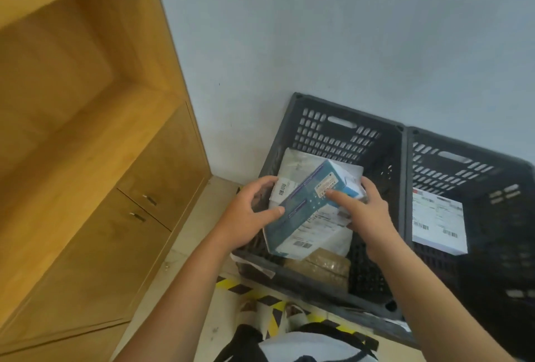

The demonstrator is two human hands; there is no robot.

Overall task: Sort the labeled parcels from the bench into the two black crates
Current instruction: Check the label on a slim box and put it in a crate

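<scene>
A teal and white box [307,205] is held tilted over the left black crate [341,130]. My left hand [249,214] grips its lower left end, thumb on top. My right hand [367,214] holds its upper right end, with the forefinger stretched across the small label. Under the box lie white labeled parcels [292,167] and a brown taped parcel [321,266]. The right black crate [477,164] stands touching the left one and holds a white parcel [438,222] with shipping labels.
Both crates stand on the floor against a pale wall [318,28]. A wooden cabinet [86,159] with doors and an open shelf fills the left. Yellow-black hazard tape [260,298] runs along the floor in front of the crates.
</scene>
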